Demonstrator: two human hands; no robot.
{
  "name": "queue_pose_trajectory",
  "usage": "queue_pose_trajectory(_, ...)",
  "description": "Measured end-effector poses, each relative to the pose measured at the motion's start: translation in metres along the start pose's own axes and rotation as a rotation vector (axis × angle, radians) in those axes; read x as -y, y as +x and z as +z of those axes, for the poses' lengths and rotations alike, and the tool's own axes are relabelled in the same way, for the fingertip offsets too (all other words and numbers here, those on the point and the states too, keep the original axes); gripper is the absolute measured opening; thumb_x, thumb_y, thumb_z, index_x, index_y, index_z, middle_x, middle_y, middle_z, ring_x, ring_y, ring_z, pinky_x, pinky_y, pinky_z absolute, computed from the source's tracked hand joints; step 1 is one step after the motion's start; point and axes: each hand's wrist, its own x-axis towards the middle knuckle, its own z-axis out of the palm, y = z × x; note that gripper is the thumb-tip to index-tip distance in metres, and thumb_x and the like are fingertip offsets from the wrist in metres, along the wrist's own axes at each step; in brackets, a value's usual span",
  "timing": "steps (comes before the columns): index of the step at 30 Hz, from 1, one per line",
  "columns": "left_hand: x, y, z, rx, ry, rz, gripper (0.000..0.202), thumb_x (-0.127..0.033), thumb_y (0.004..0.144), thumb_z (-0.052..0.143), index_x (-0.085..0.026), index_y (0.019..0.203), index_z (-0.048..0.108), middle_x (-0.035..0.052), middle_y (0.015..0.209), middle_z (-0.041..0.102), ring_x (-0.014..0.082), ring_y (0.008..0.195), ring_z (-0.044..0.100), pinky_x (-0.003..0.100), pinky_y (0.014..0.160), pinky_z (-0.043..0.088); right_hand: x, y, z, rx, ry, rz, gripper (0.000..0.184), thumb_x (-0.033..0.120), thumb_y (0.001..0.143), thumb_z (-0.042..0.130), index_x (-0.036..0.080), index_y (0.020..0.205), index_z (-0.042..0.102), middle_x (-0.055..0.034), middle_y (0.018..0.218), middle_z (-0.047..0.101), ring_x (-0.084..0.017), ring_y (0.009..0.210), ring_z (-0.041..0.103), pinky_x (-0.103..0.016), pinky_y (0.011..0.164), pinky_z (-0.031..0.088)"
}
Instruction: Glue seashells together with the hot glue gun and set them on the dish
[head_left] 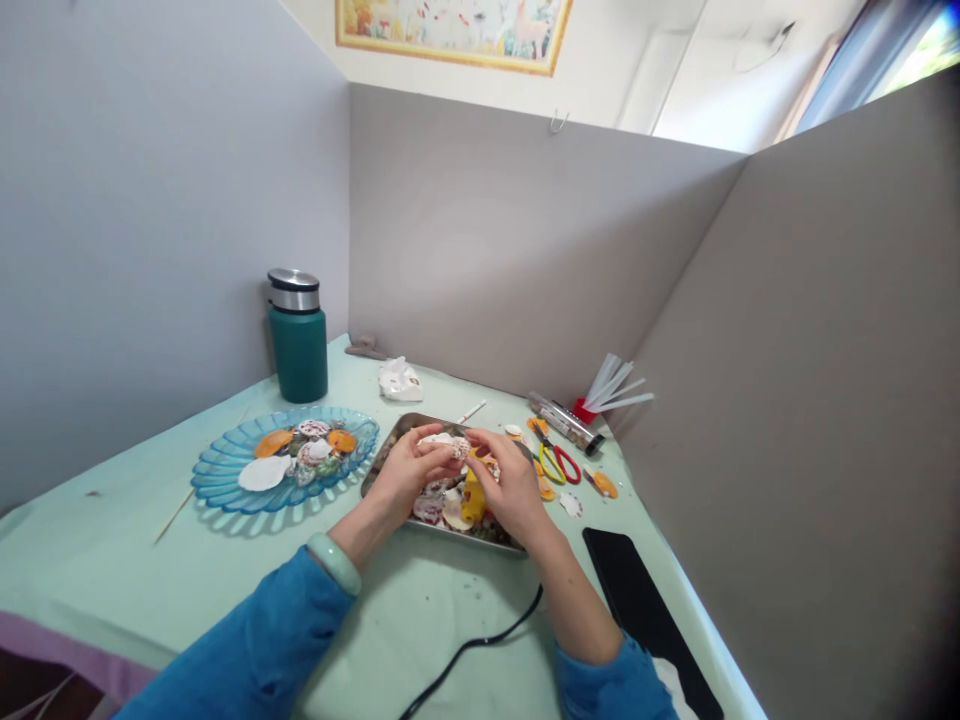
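- Desk sits in a booth w/ 3 plain grey partition panels: left panel [150, 200], back panel [510, 230], right panel [825, 350].
- Left & back panels meet in a corner; right panel runs slanted along the table's right edge.
- Table [112, 560] has a pale mint-green cover; purple edge strip [45, 635] shows at bottom left.
- Small metal hook [556, 122] on top edge of back panel.
- Above the panels: white wall [660, 70] w/ a gold-framed picture [450, 25], cut off by the top edge.
- Top right: window [937, 40], bright outside, w/ blue curtain [862, 70] beside it.
- Light soft & even, no hard shadows on the panels.
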Motion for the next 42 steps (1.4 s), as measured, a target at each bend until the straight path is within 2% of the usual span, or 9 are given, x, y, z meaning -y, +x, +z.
queue_pose_trajectory(7,0.0021,-0.001,-0.0029,0.033,-0.001,-0.018,0.049,-0.021,0.068,0.076,-0.015,0.108,0.049,0.0026,0.076,0.067,0.0122,0.061,0.065,0.03,0.065,0.056,0.0012,0.0006,0.0,0.006,0.066,-0.006,0.03,0.01,0.085,0.051,0.022,0.111,0.059,-0.0066,0.108,0.063,-0.021,0.101,0.059,-0.035,0.089,0.046)
queue_pose_trajectory(13,0.0022,-0.0017,-0.0023,0.065,0.06,-0.015,0.045,-0.028,0.072,0.073,-0.014,0.109,0.05,0.0033,0.078,0.066,0.0111,0.059,0.063,0.029,0.064,0.055,0.0004,-0.0002,0.0004,-0.019,0.067,-0.001,0.023,0.012,0.085,0.053,0.021,0.105,0.061,-0.0062,0.101,0.065,-0.021,0.094,0.06,-0.034,0.085,0.047)
queue_pose_trajectory(24,0.0035,-0.0017,-0.0002,0.042,0.188,0.005,0.045,-0.037,0.072,0.072,-0.013,0.105,0.051,0.0009,0.069,0.064,0.0115,0.058,0.062,0.025,0.059,0.052,-0.0002,-0.0008,0.0008,0.014,0.028,0.033,0.018,0.019,0.085,0.058,0.021,0.103,0.062,-0.0038,0.09,0.065,-0.019,0.081,0.06,-0.029,0.072,0.046)
queue_pose_trajectory(28,0.0026,-0.0023,0.0017,0.023,0.194,0.005,0.045,-0.037,0.071,0.073,-0.013,0.104,0.052,0.0021,0.074,0.064,0.0119,0.061,0.062,0.026,0.06,0.053,0.001,-0.0001,0.0009,0.005,0.008,0.036,0.017,0.019,0.085,0.059,0.02,0.101,0.063,-0.003,0.086,0.065,-0.018,0.078,0.059,-0.028,0.07,0.044)
queue_pose_trajectory(32,0.0012,-0.0035,0.0039,-0.022,0.155,0.071,0.048,-0.034,0.066,0.076,-0.014,0.103,0.054,0.002,0.083,0.062,0.0144,0.072,0.063,0.028,0.062,0.055,0.0044,0.0007,0.001,0.001,-0.035,0.047,0.013,0.02,0.085,0.058,0.019,0.097,0.065,-0.0026,0.082,0.066,-0.017,0.073,0.058,-0.028,0.07,0.043)
queue_pose_trajectory(37,0.0021,-0.0029,0.0027,0.038,0.139,0.12,0.048,-0.034,0.068,0.074,-0.014,0.106,0.052,0.0001,0.079,0.062,0.0134,0.07,0.063,0.026,0.06,0.055,0.0067,0.0,0.0026,0.009,-0.037,0.069,0.013,0.022,0.086,0.058,0.019,0.095,0.066,-0.0026,0.082,0.067,-0.016,0.071,0.058,-0.027,0.067,0.043)
queue_pose_trajectory(42,0.0021,-0.0037,0.0045,0.046,0.162,0.12,0.048,-0.033,0.067,0.075,-0.015,0.105,0.053,0.0007,0.078,0.063,0.0152,0.073,0.064,0.027,0.06,0.054,0.0037,-0.0011,0.0048,-0.019,-0.017,0.117,0.013,0.023,0.087,0.055,0.018,0.093,0.066,-0.0029,0.082,0.067,-0.015,0.066,0.058,-0.026,0.064,0.044)
